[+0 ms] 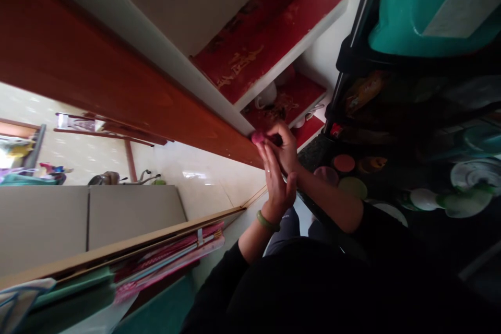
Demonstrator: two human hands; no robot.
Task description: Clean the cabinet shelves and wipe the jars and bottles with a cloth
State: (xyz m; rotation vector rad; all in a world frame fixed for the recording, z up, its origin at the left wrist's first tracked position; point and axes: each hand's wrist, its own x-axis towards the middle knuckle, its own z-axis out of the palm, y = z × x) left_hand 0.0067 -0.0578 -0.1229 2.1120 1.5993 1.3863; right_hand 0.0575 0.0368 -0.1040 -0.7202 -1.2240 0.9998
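Observation:
A small dark pink, soft-looking wad (258, 137), perhaps a cloth, is against the edge of the reddish-brown wooden frame (219, 133). My right hand (286, 148) curls its fingers at the wad, partly hiding it. Beside it, my left hand (276, 182) has its fingers stretched out and their tips touching the frame just below the wad. A ring is on that hand and a green bangle (268, 221) circles its wrist. The two hands are close together, the left partly overlapping the right.
Red-topped white shelves (270, 36) stand in the recess, with a white cup (266, 96) on a lower one. A dark rack at the right bears a turquoise bag (415, 5). Bowls (425, 199) and jars lie below it. A grey cabinet (133, 214) is at the left.

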